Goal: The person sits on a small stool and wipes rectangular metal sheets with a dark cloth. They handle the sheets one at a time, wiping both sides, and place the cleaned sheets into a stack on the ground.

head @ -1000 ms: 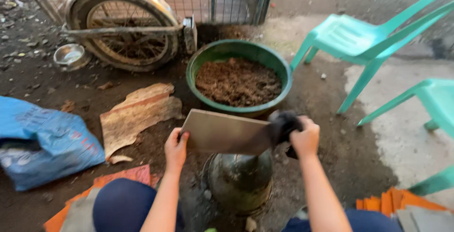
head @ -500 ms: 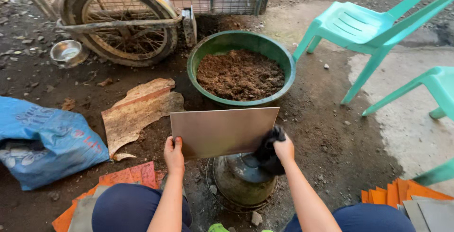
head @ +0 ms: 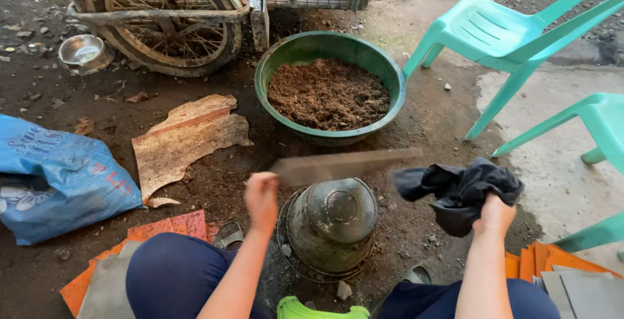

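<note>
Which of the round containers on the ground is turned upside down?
The dull grey metal pot between the knees: its base faces up. The green basin of soil and the small steel bowl sit open side up.

One package only: a blue plastic sack (head: 58,176), lying slumped on the dirt at the far left, beside a torn scrap of cardboard (head: 185,140). Crumpled, roughly pillow-shaped, bulging. Pale printed lettering and white patches on its top face, small red marks near its right edge. No signs or screens.
</note>
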`<state>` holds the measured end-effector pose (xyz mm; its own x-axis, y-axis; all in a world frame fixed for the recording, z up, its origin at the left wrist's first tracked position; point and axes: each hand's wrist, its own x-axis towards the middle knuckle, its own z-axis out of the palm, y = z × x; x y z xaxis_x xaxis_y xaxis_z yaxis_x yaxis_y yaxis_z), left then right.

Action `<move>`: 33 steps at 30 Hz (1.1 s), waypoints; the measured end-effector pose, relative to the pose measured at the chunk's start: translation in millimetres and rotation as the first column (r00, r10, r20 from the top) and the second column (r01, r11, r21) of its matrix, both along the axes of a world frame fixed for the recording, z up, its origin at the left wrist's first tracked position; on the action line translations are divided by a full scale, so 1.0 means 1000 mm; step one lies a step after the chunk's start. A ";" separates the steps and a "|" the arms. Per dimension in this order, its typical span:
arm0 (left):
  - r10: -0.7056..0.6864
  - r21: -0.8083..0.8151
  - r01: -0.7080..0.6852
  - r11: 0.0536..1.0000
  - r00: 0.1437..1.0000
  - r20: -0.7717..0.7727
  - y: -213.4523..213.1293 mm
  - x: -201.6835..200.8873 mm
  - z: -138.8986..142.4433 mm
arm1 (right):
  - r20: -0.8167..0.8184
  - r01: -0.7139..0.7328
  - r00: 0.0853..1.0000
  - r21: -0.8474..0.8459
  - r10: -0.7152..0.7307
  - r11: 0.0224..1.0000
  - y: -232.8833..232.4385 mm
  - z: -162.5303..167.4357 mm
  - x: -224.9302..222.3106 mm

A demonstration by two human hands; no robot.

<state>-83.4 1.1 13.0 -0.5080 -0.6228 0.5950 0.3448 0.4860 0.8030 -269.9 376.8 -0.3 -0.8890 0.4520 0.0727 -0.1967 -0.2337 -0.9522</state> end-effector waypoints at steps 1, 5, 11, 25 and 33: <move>-0.032 -0.210 0.014 0.978 0.996 -0.080 0.006 0.001 0.000 | -0.039 -0.039 0.999 -0.064 0.036 0.997 0.004 -0.004 0.001; -0.328 -0.760 0.265 0.594 0.942 0.072 0.021 0.012 -0.012 | -0.094 -0.062 0.994 -0.160 0.047 0.985 0.010 -0.017 0.003; -0.003 -0.851 0.357 0.385 0.923 0.385 0.016 0.031 -0.040 | -0.071 -0.230 0.973 -0.210 0.220 0.950 0.014 -0.009 0.004; -0.548 0.900 -0.022 0.436 0.786 0.285 0.054 0.019 -0.034 | 0.354 -0.761 0.626 0.085 0.694 0.643 -0.124 -0.037 0.001; -0.251 0.725 -0.258 0.638 0.820 0.514 0.057 0.007 -0.048 | 0.527 -0.474 0.726 0.849 0.442 -0.233 -0.248 -0.116 0.111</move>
